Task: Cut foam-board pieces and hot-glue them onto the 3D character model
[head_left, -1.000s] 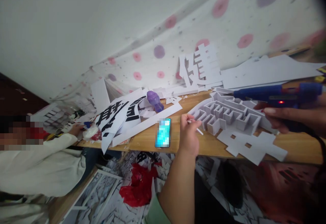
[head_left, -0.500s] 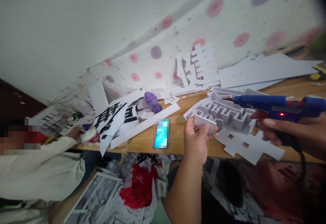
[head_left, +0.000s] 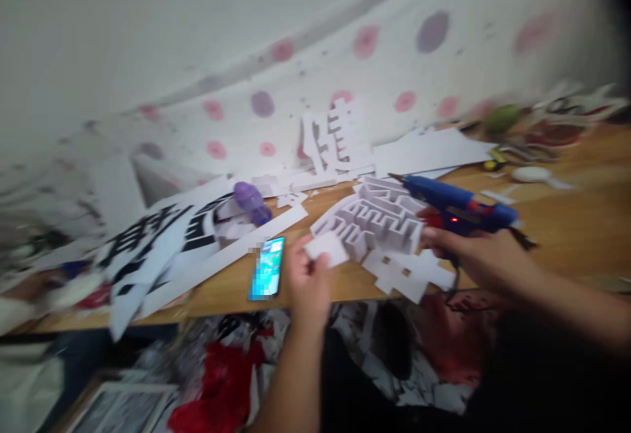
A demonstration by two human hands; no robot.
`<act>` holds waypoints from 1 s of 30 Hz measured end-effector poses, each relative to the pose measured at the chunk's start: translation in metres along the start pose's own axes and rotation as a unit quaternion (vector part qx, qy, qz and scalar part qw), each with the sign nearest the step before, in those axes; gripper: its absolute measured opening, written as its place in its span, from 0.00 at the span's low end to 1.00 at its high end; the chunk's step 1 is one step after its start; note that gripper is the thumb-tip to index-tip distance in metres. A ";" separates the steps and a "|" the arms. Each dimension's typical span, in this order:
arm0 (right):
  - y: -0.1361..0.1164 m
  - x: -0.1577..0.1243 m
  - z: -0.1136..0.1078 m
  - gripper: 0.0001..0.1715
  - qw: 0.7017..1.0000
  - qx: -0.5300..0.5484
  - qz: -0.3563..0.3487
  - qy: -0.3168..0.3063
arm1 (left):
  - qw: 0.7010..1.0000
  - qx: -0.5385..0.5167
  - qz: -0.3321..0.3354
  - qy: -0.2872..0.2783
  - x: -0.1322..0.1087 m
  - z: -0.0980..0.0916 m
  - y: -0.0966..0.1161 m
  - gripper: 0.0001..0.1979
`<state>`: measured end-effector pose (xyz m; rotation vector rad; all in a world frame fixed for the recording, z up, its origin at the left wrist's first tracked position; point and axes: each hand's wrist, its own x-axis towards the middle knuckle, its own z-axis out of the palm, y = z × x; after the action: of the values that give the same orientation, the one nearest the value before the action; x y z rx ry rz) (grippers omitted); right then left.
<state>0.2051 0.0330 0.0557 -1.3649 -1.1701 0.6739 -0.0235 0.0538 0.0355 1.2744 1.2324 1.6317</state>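
My left hand (head_left: 308,278) pinches a small flat white board piece (head_left: 329,249) at the near left side of a white three-dimensional character (head_left: 377,216) with upright strip walls. Whether the piece touches those walls I cannot tell. My right hand (head_left: 461,249) is closed round the handle of a blue hot glue gun (head_left: 456,203). A red light glows on the gun, and its nozzle points left over the far right part of the character. Beneath the character's near edge lies a flat white cutout (head_left: 417,275) with square holes.
A phone (head_left: 269,269) lies left of my left hand, near the table edge. Behind it are a purple bottle-like object (head_left: 252,202) and printed sheets (head_left: 158,236). A finished-looking white character (head_left: 335,137) leans against the spotted curtain. At far left, a blurred co-worker's hand (head_left: 37,282) shows.
The view has swung right, so the table things sit further left. My left hand has turned the white piece flatter toward me. The glue gun now slants, its nozzle higher than its back end.
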 end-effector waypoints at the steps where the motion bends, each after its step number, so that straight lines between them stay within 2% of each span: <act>1: 0.002 0.002 -0.003 0.19 1.000 0.011 0.009 -0.007 | 0.999 0.011 0.024 0.029 0.009 -0.008 -0.001 0.22; 2: 0.004 0.004 -0.006 0.18 0.999 0.036 0.015 -0.015 | 0.998 0.023 0.032 0.050 0.017 -0.014 -0.003 0.24; 4: 0.007 0.007 -0.012 0.17 0.989 0.138 0.032 -0.051 | 0.996 0.063 0.033 0.056 0.028 -0.023 -0.010 0.23; 7: 0.009 0.009 -0.016 0.17 0.983 0.169 0.035 -0.058 | 0.981 0.188 0.029 0.021 0.026 -0.022 -0.018 0.16; 9: 0.008 0.009 -0.017 0.19 0.983 0.172 0.032 -0.057 | 0.965 0.257 0.038 -0.034 0.018 -0.015 -0.021 0.13; 12: 0.008 0.009 -0.019 0.20 0.981 0.182 0.032 -0.055 | 0.934 0.324 0.105 -0.111 0.009 0.003 -0.026 0.10; 16: 0.010 0.010 -0.021 0.18 0.980 0.187 0.035 -0.050 | 0.882 0.389 0.240 -0.115 0.011 0.026 -0.035 0.07; 19: 0.011 0.010 -0.021 0.18 0.980 0.191 0.032 -0.049 | 0.853 0.421 0.289 -0.111 0.014 0.040 -0.043 0.06; 24: 0.011 0.008 -0.021 0.16 0.981 0.180 0.039 -0.054 | 0.839 0.454 0.279 -0.112 0.008 0.060 -0.058 0.04; 27: 0.013 0.008 -0.021 0.15 0.982 0.171 0.041 -0.062 | 0.838 0.461 0.269 -0.114 0.004 0.065 -0.064 0.04; 30: 0.017 0.009 -0.019 0.15 0.981 0.175 0.044 -0.070 | 0.836 0.452 0.280 -0.136 0.002 0.065 -0.065 0.09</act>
<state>0.2300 0.0363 0.0451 -1.0887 -1.0447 1.0024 0.0375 0.0906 -0.0229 2.5547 1.6015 1.1128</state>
